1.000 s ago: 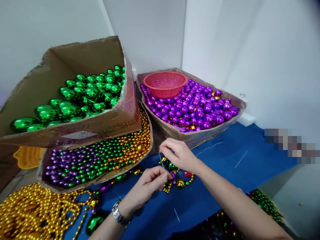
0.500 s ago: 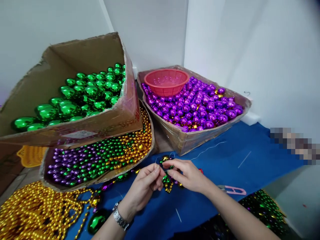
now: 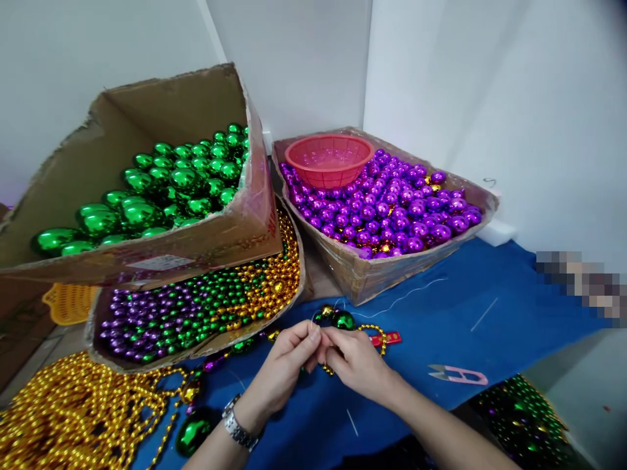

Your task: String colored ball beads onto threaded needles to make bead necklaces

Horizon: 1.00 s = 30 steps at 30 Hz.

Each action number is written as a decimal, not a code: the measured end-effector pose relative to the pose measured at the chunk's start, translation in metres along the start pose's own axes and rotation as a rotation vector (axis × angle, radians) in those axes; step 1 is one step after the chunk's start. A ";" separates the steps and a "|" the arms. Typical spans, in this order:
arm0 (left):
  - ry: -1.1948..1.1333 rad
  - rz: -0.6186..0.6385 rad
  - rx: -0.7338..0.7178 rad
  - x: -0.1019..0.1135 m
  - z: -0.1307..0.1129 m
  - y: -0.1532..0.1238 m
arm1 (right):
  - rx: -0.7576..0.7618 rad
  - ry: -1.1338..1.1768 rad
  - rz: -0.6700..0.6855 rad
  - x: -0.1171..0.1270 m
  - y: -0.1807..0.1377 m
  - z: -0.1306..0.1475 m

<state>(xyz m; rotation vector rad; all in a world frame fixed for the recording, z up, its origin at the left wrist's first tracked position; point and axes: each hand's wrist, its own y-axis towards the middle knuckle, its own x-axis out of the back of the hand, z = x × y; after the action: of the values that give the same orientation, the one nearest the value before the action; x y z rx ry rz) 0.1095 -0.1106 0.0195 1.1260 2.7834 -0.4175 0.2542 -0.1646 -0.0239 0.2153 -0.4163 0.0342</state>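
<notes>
My left hand (image 3: 285, 366), with a metal watch on its wrist, and my right hand (image 3: 356, 357) meet fingertip to fingertip over a blue cloth (image 3: 470, 326). Both pinch a thin thread at a small bead cluster (image 3: 337, 320) with a green ball and gold beads. A gold bead strand (image 3: 373, 331) curves out past my right hand. A loose white thread (image 3: 401, 297) trails away toward the box of purple balls.
A cardboard box of green balls (image 3: 161, 189) sits over a tray of mixed small beads (image 3: 196, 310). A box of purple balls (image 3: 386, 209) holds a red basket (image 3: 329, 158). Gold strands (image 3: 73, 411) pile at left. Pink thread snips (image 3: 458, 374) and a red clip (image 3: 389, 338) lie on the cloth.
My right hand came down from a raised pull on the thread and closed in against my left hand at the bead cluster. The view shifted slightly left.
</notes>
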 end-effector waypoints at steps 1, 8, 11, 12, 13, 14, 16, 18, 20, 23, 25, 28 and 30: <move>-0.007 0.000 0.005 0.000 0.000 -0.001 | 0.001 -0.012 -0.023 -0.001 0.002 0.000; -0.052 -0.041 0.007 0.005 0.002 -0.003 | -0.025 0.009 -0.109 0.016 0.000 0.002; 0.023 -0.071 -0.023 0.006 0.000 -0.003 | -0.044 0.084 -0.089 0.032 -0.005 0.007; 0.071 -0.080 -0.031 0.006 -0.001 -0.002 | -0.052 0.122 -0.088 0.036 -0.007 0.008; 0.132 -0.092 -0.037 0.005 -0.002 -0.003 | -0.064 0.169 -0.090 0.039 -0.008 0.008; 0.208 -0.116 -0.052 0.005 -0.003 -0.003 | -0.079 0.227 -0.095 0.041 -0.010 0.007; 0.385 -0.187 -0.125 0.007 -0.004 -0.004 | -0.117 0.380 -0.116 0.041 -0.012 0.004; 0.510 -0.265 -0.201 0.010 -0.003 -0.006 | -0.151 0.573 -0.157 0.038 -0.012 -0.001; 0.433 -0.276 -0.176 0.014 0.001 -0.008 | -0.171 0.769 -0.225 0.034 -0.012 -0.008; -0.090 -0.173 -0.045 0.015 0.010 -0.009 | -0.191 0.997 -0.340 0.028 -0.012 -0.014; -0.461 -0.112 -0.011 0.011 0.015 -0.007 | -0.210 1.095 -0.390 0.026 -0.013 -0.016; -0.728 -0.099 -0.003 0.005 0.017 -0.001 | -0.244 1.169 -0.415 0.028 -0.015 -0.017; -0.748 -0.097 -0.019 0.002 0.017 0.002 | -0.259 1.181 -0.424 0.030 -0.016 -0.017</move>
<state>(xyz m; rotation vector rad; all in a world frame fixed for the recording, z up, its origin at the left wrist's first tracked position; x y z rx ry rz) 0.1095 -0.1125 0.0018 0.6398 2.1704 -0.6565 0.2899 -0.1771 -0.0302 -0.0008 0.8036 -0.2989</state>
